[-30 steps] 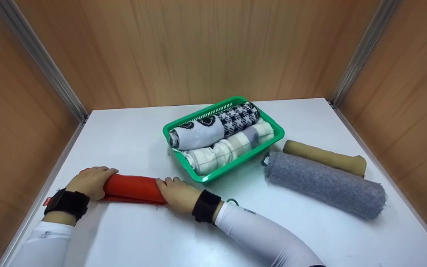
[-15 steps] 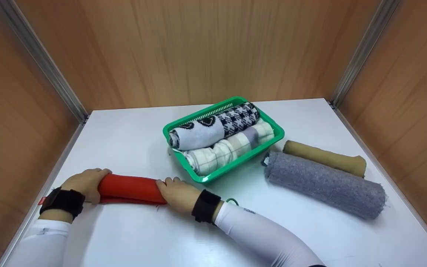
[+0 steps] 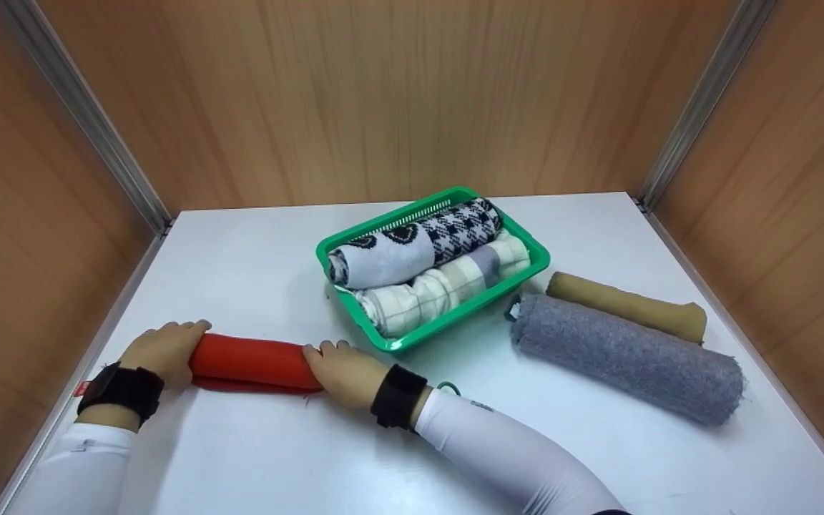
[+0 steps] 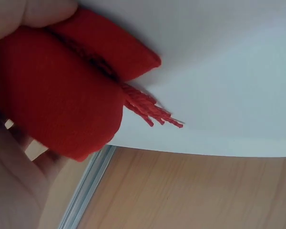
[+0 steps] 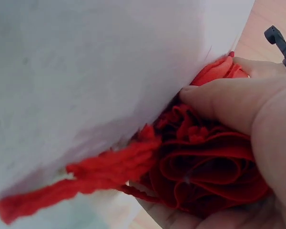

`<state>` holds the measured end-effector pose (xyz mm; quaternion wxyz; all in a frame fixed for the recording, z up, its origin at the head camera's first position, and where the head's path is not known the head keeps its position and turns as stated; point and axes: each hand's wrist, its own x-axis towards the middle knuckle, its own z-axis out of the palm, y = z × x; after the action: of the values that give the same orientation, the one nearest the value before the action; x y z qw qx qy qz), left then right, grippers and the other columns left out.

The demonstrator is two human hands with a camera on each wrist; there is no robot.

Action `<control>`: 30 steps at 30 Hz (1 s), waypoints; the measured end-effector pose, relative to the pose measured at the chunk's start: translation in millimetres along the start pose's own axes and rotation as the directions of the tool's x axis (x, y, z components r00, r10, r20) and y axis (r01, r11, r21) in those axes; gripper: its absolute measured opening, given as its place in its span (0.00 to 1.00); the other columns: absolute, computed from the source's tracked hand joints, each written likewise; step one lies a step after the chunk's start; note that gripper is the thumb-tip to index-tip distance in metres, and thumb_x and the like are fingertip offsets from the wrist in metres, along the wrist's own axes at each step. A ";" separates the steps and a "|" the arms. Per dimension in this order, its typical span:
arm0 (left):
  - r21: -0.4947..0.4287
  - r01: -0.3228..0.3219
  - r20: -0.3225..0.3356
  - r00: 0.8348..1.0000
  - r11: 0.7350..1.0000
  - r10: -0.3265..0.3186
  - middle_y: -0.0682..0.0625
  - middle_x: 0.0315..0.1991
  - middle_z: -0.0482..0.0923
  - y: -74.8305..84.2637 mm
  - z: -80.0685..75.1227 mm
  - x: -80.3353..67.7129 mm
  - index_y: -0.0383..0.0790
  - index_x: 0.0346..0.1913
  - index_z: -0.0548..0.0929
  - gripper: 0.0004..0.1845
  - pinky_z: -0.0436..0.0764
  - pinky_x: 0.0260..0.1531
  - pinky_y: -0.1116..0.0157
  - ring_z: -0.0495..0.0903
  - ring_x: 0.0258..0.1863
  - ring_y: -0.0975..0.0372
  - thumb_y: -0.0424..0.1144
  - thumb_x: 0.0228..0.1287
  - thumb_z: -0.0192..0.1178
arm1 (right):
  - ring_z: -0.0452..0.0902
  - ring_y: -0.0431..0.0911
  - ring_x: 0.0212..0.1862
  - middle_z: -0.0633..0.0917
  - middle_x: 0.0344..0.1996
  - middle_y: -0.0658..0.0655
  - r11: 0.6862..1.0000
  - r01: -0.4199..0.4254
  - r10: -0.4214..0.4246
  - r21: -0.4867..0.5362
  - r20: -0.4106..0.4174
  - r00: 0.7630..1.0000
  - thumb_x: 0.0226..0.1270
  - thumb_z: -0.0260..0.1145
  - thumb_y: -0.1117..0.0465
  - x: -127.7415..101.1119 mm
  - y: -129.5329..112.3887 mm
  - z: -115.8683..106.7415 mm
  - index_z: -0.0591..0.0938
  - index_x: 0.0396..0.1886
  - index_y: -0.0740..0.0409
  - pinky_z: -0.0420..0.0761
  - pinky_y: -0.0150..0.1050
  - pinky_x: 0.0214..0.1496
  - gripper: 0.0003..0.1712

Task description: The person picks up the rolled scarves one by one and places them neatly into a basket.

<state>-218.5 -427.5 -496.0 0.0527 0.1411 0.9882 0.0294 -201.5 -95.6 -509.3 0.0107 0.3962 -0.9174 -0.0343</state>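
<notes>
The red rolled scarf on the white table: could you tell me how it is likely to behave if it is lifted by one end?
The red rolled scarf would probably sag and loosen, since it is soft layered fabric that both the left hand and the right hand grip at its ends. Its fringe strands would likely dangle. Being round, it may roll on the smooth white table.

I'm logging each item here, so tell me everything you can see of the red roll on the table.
The red roll is soft knitted cloth wound into a tight cylinder, lying flat on the white table at its near left. The left hand grips one end, the right hand the other. Spiral layers show at the right end, and twisted red fringe trails out.
</notes>
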 end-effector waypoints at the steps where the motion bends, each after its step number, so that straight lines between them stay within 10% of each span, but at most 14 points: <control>1: 0.000 -0.001 -0.003 1.000 1.000 0.001 0.35 0.42 0.85 0.7 -0.3 0.0 0.29 0.57 0.79 0.32 0.84 0.50 0.35 0.82 0.42 0.41 0.26 0.45 0.77 | 0.86 0.47 0.51 0.87 0.56 0.56 1.000 -0.002 0.002 0.004 0.001 1.000 0.81 0.67 0.54 0.0 0.2 -0.1 0.73 0.77 0.57 0.87 0.38 0.57 0.31; 7: 0.001 -0.029 -0.051 0.998 1.000 0.029 0.44 0.33 0.84 2.1 0.2 -2.0 0.35 0.44 0.80 0.21 0.86 0.43 0.40 0.80 0.34 0.49 0.26 0.45 0.76 | 0.86 0.47 0.51 0.87 0.56 0.55 1.000 -0.012 0.012 0.000 -0.001 1.000 0.81 0.66 0.54 -0.1 1.5 -0.3 0.74 0.77 0.56 0.87 0.37 0.56 0.30; 30: -0.021 -0.057 -0.083 0.995 0.998 0.055 0.43 0.36 0.87 -4.8 -8.8 -10.0 0.34 0.47 0.83 0.20 0.86 0.49 0.37 0.83 0.37 0.48 0.27 0.49 0.77 | 0.86 0.46 0.48 0.88 0.53 0.53 0.997 0.013 -0.020 -0.075 -0.101 0.995 0.79 0.69 0.47 -5.3 -11.6 -11.5 0.77 0.74 0.55 0.87 0.35 0.51 0.31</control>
<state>-211.2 -435.2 -486.6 0.0127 0.1669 0.9847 0.0480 -188.9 -100.3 -498.7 0.0717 0.4043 -0.9105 -0.0481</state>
